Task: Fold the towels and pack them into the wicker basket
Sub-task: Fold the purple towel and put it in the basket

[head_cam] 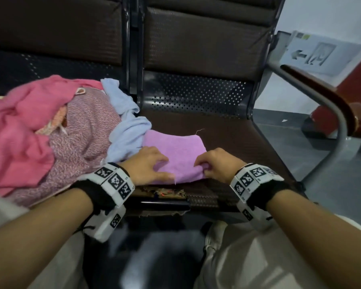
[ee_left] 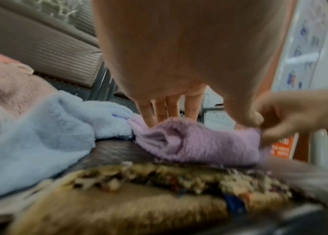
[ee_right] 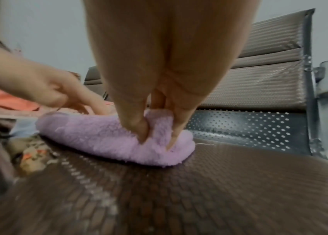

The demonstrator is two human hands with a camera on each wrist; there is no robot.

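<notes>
Head view: a lilac towel point(head_cam: 175, 155) lay on the brown padded seat point(head_cam: 233, 142) of a metal bench, near its front edge, folded into a rough rectangle. The left hand point(head_cam: 148, 165) rested on the towel's left part, fingers spread and fairly straight, thumb along the near edge; no grip was seen, the hand pressed flat. The right hand point(head_cam: 215, 163) pinched the towel's near right corner between thumb and curled fingers. Left wrist view: the left fingers point(ee_left: 171, 109) pointed down onto the lilac towel point(ee_left: 199, 143), and the right hand point(ee_left: 299, 114) held the towel's bunched end at the right. Right wrist view: the right thumb and fingers point(ee_right: 138, 127) dug into a raised fold of the lilac towel point(ee_right: 98, 135), clamping it; the left hand point(ee_right: 44, 89) lay on the far side of the same towel. A pile of unfolded cloth sat just to the left on the neighbouring seat: a pale blue towel point(head_cam: 125, 130) touching the lilac one, a speckled pink towel point(head_cam: 86, 130), and a bright pink towel point(head_cam: 19, 130). The seat's front edge was torn, with frayed stuffing point(head_cam: 165, 191) showing. A wicker basket could not be made out in any view.
</notes>
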